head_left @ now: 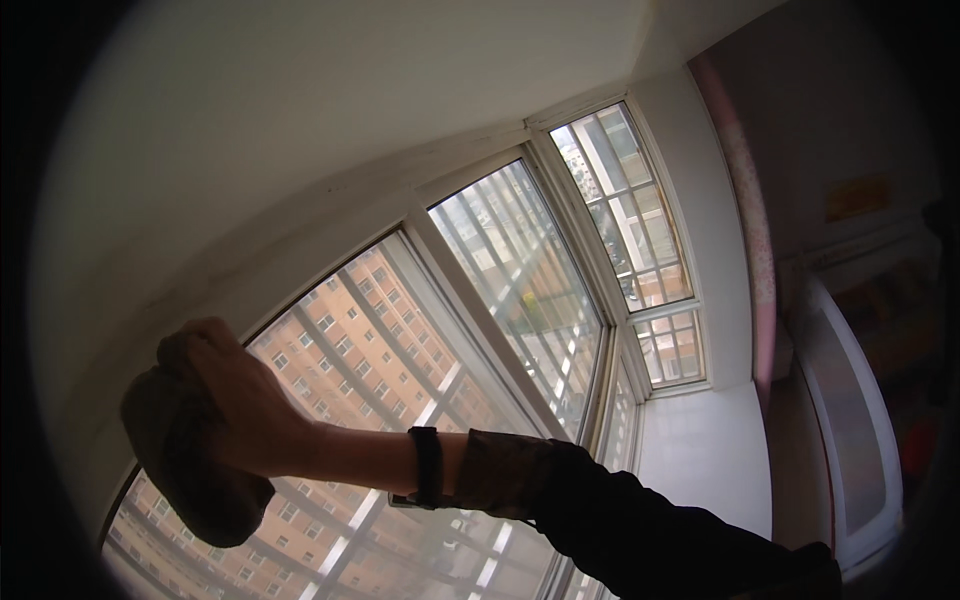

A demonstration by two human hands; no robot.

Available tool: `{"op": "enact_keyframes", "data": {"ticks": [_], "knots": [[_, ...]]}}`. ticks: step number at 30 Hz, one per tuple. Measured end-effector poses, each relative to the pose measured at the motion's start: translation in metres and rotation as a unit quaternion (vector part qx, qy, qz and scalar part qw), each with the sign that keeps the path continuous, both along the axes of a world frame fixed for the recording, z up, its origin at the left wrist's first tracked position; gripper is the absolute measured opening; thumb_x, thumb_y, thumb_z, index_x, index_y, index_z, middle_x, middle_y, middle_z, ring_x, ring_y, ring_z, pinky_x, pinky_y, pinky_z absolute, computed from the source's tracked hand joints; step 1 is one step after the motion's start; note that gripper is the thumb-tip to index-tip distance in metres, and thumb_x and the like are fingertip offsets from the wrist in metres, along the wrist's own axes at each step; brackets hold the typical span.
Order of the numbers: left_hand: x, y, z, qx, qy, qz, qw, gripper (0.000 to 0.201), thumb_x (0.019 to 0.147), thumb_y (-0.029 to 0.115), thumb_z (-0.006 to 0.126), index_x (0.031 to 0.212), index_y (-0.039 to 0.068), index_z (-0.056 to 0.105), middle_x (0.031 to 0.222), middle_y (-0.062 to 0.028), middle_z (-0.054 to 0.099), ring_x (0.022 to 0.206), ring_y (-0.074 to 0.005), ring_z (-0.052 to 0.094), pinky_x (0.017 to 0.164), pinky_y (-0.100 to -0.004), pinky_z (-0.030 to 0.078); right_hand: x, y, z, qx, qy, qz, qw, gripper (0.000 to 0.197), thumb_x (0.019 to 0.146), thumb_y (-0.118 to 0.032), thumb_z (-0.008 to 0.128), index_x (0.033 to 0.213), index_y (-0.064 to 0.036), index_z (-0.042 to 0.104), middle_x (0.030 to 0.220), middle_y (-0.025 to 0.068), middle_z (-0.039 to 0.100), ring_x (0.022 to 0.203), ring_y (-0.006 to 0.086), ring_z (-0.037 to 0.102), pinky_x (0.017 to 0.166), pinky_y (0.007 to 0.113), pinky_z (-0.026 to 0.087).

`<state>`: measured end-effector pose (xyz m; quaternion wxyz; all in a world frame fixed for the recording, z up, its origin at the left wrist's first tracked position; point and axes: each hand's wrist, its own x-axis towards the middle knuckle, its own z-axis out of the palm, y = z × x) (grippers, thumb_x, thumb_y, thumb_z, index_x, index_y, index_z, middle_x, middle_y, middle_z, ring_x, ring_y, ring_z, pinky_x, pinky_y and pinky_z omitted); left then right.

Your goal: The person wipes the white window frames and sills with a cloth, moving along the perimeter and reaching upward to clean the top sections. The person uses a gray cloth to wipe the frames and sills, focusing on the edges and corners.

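My right arm reaches in from the lower right, in a dark sleeve with a black band round the wrist. At the far left my right hand (250, 415) is closed round a bunched dark cloth (195, 465). The cloth is in shadow, so its folds are hard to make out. It overlaps the upper frame edge and the glass of the large window pane (350, 340) in view; whether it presses on them I cannot tell. My left hand is out of view.
Pale window frames (480, 320) divide the panes, with a narrow side window (625, 210) at the right. Bars stand outside the glass, before a tan building. A white sill (705, 450) lies lower right, beside a pink-edged wall (745, 210) and a white-framed panel (860, 420).
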<state>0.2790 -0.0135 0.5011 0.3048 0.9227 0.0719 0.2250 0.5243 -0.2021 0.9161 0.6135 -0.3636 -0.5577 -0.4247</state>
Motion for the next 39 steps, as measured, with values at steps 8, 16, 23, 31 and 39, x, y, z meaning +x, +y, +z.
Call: {"op": "enact_keyframes", "data": {"ticks": [8, 16, 23, 31, 39], "knots": [[0.069, -0.093, 0.015, 0.077, 0.025, 0.010, 0.997, 0.025, 0.100, 0.007, 0.060, 0.121, 0.005, 0.072, 0.114, -0.0194, 0.073, 0.106, -0.0371, 0.070, 0.093, -0.0426, 0.056, 0.130, -0.164, -0.026, -0.021, 0.037, -0.143, 0.989, 0.059, 0.066, -0.001, 0.076, 0.121, 0.0007, 0.054, 0.123, 0.0164, 0.049, 0.114, 0.0356, 0.055, 0.094, 0.044, 0.050], [0.251, -0.192, -0.025, -0.144, 0.072, -0.151, 0.975, 0.040, 0.106, 0.017, 0.054, 0.144, 0.006, 0.051, 0.129, -0.0177, 0.063, 0.103, -0.0307, 0.070, 0.085, -0.0391, 0.060, 0.268, -0.364, -0.106, -0.113, 0.200, -0.202, 0.952, 0.049, 0.084, -0.008, 0.073, 0.130, -0.0014, 0.058, 0.115, 0.0108, 0.062, 0.109, 0.0218, 0.062, 0.096, 0.035, 0.050], [0.365, -0.327, 0.012, -0.453, 0.105, -0.359, 0.809, 0.076, 0.109, 0.025, 0.053, 0.167, 0.012, 0.005, 0.161, -0.0213, 0.033, 0.130, -0.0383, 0.059, 0.090, -0.0439, 0.062, 0.275, -0.436, -0.296, -0.244, 0.411, -0.165, 0.863, 0.036, 0.083, -0.009, 0.070, 0.116, -0.0018, 0.059, 0.105, 0.0141, 0.064, 0.104, 0.0251, 0.063, 0.090, 0.037, 0.049], [0.435, -0.428, -0.038, -0.490, 0.187, -0.368, 0.768, 0.043, 0.107, 0.018, 0.058, 0.145, 0.001, 0.046, 0.128, -0.0131, 0.063, 0.108, -0.0225, 0.066, 0.088, -0.0357, 0.059, 0.205, -0.452, -0.438, -0.246, 0.713, 0.068, 0.653, 0.070, 0.093, -0.045, 0.073, 0.137, 0.0045, 0.051, 0.125, 0.0136, 0.062, 0.118, 0.0200, 0.058, 0.103, 0.034, 0.047], [0.476, -0.485, -0.026, -0.563, 0.341, -0.387, 0.646, 0.044, 0.109, 0.028, 0.054, 0.143, 0.001, 0.050, 0.130, -0.0153, 0.065, 0.115, -0.0254, 0.068, 0.091, -0.0387, 0.058, 0.222, -0.497, -0.460, -0.391, 0.594, -0.276, 0.646, 0.088, 0.077, -0.055, 0.086, 0.133, 0.0041, 0.052, 0.134, 0.0232, 0.056, 0.130, 0.0328, 0.055, 0.107, 0.042, 0.046]]}}
